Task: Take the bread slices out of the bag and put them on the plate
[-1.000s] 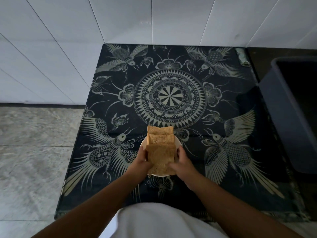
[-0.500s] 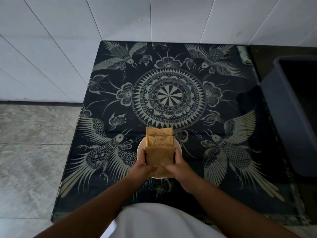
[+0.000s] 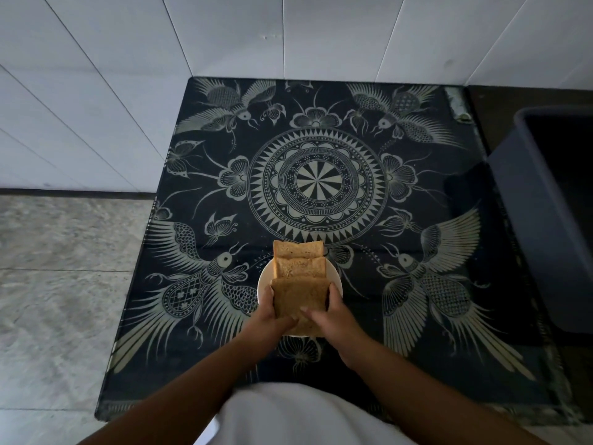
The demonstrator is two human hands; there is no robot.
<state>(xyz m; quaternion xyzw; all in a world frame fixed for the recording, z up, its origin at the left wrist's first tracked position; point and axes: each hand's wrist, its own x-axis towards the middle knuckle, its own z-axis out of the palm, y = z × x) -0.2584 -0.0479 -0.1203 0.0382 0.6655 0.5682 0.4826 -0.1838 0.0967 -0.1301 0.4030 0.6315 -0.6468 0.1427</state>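
A small white plate [image 3: 264, 282] sits near the front of the table, loaded with brown bread slices. Two slices lie overlapped toward the far side, the farthest slice [image 3: 298, 249] jutting past the rim and the middle slice [image 3: 300, 266] behind the nearest. The nearest slice [image 3: 300, 300] is gripped at both sides, my left hand [image 3: 271, 319] on its left edge and my right hand [image 3: 332, 317] on its right edge, thumbs resting on top. No bag is in view.
The table [image 3: 417, 348] wears a dark cloth with pale birds and a central mandala. A dark grey bin [image 3: 545, 236] stands at the right edge. White tiled wall [image 3: 224, 36] runs behind, and grey stone floor [image 3: 64, 284] lies left.
Both hands have closed in on the nearest slice, thumbs sliding onto its top. The slice has barely shifted; the view moved slightly.
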